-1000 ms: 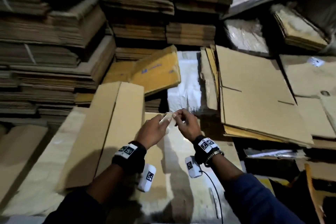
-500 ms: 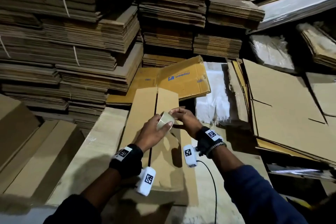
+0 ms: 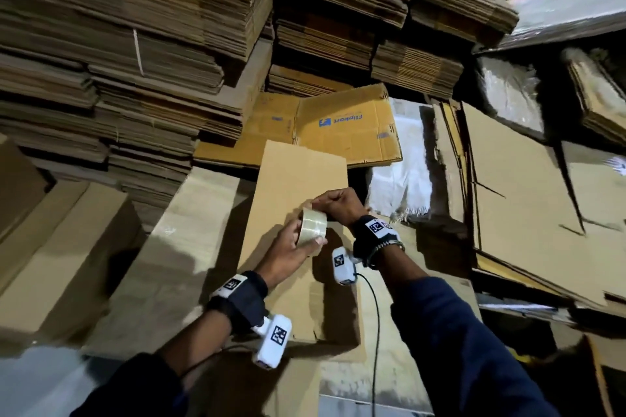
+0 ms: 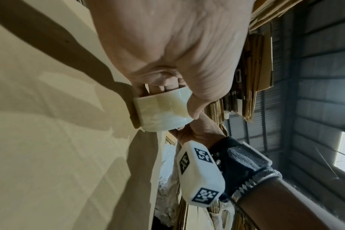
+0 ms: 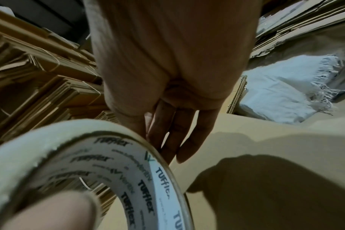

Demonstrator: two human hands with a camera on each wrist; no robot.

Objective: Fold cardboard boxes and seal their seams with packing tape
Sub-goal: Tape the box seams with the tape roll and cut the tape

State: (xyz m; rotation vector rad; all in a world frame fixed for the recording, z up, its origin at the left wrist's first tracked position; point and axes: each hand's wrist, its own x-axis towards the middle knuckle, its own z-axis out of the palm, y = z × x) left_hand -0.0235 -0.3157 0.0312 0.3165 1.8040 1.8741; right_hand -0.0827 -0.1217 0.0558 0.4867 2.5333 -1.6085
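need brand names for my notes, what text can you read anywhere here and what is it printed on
"Flipkart", in blue and upside down from the head view, on the yellow flattened box.
"TUFflex", repeated round the inner core of the tape roll that the left hand holds.
Smaller print on that core beside the brand: too blurred to read.
Small blue marks elsewhere on the yellow box: too small to read.
Wrist camera tags: square codes only, no words.

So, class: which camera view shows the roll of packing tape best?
The left wrist view: the whole tape roll shows sharp, held in the left hand. The head view shows it small; the right wrist view crops it but shows the core's print.
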